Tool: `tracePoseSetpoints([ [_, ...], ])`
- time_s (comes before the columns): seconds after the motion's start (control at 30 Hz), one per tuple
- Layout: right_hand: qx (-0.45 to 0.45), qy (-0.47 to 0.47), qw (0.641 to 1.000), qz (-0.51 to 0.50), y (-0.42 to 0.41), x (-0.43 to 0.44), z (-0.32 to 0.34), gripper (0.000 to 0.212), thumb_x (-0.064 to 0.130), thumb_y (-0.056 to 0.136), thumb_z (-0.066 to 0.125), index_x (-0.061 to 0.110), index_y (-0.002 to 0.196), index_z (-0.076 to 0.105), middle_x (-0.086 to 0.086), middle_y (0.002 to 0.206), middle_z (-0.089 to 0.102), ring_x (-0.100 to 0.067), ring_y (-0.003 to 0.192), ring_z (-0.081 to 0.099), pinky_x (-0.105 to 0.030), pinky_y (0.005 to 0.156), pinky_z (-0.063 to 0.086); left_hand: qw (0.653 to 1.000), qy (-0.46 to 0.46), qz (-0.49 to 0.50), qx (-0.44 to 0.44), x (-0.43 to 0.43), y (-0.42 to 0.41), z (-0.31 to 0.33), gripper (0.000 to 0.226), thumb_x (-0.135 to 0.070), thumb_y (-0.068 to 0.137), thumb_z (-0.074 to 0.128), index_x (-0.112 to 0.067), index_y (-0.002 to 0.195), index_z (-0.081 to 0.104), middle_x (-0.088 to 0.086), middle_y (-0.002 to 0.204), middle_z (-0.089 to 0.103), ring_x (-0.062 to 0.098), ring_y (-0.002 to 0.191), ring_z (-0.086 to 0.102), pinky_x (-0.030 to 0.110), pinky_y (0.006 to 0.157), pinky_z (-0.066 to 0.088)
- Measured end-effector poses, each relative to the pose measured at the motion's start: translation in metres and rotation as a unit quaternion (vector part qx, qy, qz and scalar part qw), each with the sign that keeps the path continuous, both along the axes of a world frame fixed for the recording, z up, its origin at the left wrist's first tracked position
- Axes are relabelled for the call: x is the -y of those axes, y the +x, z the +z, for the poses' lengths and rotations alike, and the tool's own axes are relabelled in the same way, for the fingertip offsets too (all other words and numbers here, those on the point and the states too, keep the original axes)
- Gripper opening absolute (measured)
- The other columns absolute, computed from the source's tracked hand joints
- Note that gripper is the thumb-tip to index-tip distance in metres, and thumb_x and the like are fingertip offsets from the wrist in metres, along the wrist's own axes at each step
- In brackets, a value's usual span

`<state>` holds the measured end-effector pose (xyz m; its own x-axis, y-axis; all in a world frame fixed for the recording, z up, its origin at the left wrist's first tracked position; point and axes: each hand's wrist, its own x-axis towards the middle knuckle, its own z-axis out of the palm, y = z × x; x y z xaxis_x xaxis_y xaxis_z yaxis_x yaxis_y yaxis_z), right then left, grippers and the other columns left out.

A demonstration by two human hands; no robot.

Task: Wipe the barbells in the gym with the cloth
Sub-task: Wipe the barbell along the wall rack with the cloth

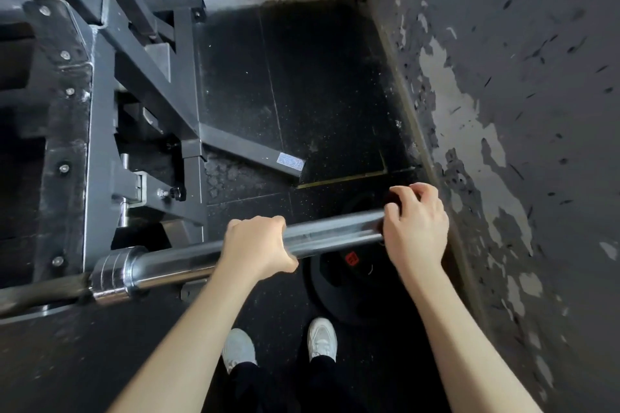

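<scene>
A chrome barbell sleeve runs from lower left to right, its collar next to the rack. My left hand grips the sleeve around its middle, fingers wrapped over the top. My right hand curls round the sleeve's outer end. Something dark, apparently a black cloth, is bunched under its fingers against the bar's tip; most of it is hidden by the hand.
A grey steel rack fills the left side. A black weight plate with a red label lies on the rubber floor below the bar end. A peeling grey wall stands close on the right. My white shoes are below.
</scene>
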<state>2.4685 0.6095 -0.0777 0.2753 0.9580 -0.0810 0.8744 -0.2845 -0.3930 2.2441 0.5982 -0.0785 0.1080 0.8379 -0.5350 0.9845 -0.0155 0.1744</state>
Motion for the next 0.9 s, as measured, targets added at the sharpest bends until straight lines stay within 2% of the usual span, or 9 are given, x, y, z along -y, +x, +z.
tracePoseSetpoints([
  [0.1,0.000,0.057,0.993,0.105,-0.034,0.027,0.003,0.038,0.023,0.084,0.046,0.016,0.116,0.065,-0.007,0.115,0.058,-0.027,0.110,0.053,-0.041,0.094,0.038,0.987,0.156,0.007,-0.046,0.020,0.005,-0.013,0.039,-0.039,0.062,0.078,-0.021,0.079,0.048,-0.010,0.063,0.052,0.015,0.057,0.048,0.033,0.083,0.035],
  [0.2,-0.025,0.045,0.963,0.264,-0.010,0.035,0.007,0.043,0.027,0.087,0.046,0.017,0.126,0.060,0.001,0.125,0.059,-0.020,0.121,0.051,-0.035,0.101,0.039,0.972,0.231,0.024,-0.040,0.031,0.007,-0.022,0.052,-0.030,0.038,0.091,-0.017,0.066,0.049,-0.006,0.053,0.046,0.019,0.048,0.046,0.039,0.079,0.042],
  [0.27,-0.012,0.039,0.967,0.250,0.015,0.017,0.008,0.040,0.027,0.087,0.043,0.016,0.120,0.063,0.001,0.118,0.063,-0.021,0.114,0.055,-0.036,0.099,0.040,0.969,0.241,0.022,-0.051,0.035,0.009,-0.022,0.054,-0.031,0.037,0.093,-0.015,0.067,0.052,-0.004,0.054,0.047,0.020,0.050,0.047,0.041,0.080,0.043],
  [0.4,0.005,0.036,0.998,0.053,0.007,-0.001,0.003,0.034,0.021,0.087,0.046,0.009,0.111,0.067,-0.007,0.110,0.066,-0.028,0.106,0.056,-0.040,0.102,0.037,0.960,0.269,0.028,-0.074,0.038,0.012,-0.023,0.055,-0.031,0.040,0.094,-0.011,0.074,0.055,0.000,0.060,0.050,0.023,0.055,0.049,0.044,0.084,0.044],
  [0.5,-0.039,0.062,0.988,0.139,-0.022,0.031,-0.001,0.041,0.025,0.088,0.043,0.010,0.120,0.064,-0.005,0.122,0.062,-0.027,0.122,0.051,-0.035,0.107,0.032,0.960,0.273,0.023,-0.064,0.038,0.012,-0.025,0.052,-0.030,0.044,0.092,-0.013,0.076,0.054,-0.001,0.064,0.052,0.023,0.059,0.052,0.044,0.084,0.043],
  [0.57,-0.061,0.044,0.970,0.232,-0.016,0.045,-0.001,0.047,0.028,0.091,0.042,0.014,0.134,0.057,0.000,0.139,0.054,-0.021,0.136,0.040,-0.033,0.114,0.029,0.973,0.227,0.000,-0.031,0.031,0.006,-0.013,0.045,-0.038,0.059,0.083,-0.019,0.080,0.048,-0.007,0.074,0.055,0.020,0.071,0.056,0.039,0.083,0.043],
  [0.73,-0.063,0.042,0.952,0.296,0.024,0.030,-0.001,0.046,0.029,0.093,0.043,0.017,0.136,0.056,0.001,0.143,0.051,-0.015,0.138,0.039,-0.022,0.115,0.023,0.991,-0.129,-0.004,0.029,-0.014,-0.015,0.012,0.044,-0.059,0.068,0.069,-0.027,0.081,0.042,-0.012,0.086,0.061,0.012,0.081,0.057,0.033,0.073,0.041],
  [0.83,-0.031,0.055,0.966,0.249,0.038,0.019,-0.001,0.044,0.028,0.092,0.044,0.013,0.130,0.062,-0.006,0.137,0.052,-0.021,0.128,0.046,-0.025,0.111,0.030,0.993,-0.120,0.013,0.010,-0.012,-0.010,0.008,0.041,-0.055,0.071,0.069,-0.025,0.076,0.042,-0.009,0.080,0.056,0.013,0.075,0.055,0.029,0.063,0.039],
  [0.9,-0.026,0.043,0.991,0.127,0.034,0.009,-0.001,0.040,0.024,0.092,0.046,0.012,0.125,0.065,-0.010,0.133,0.050,-0.025,0.123,0.047,-0.035,0.103,0.037,0.998,-0.053,0.018,-0.012,-0.003,-0.008,0.007,0.037,-0.052,0.074,0.067,-0.024,0.080,0.043,-0.009,0.077,0.055,0.015,0.073,0.055,0.029,0.064,0.038],
])
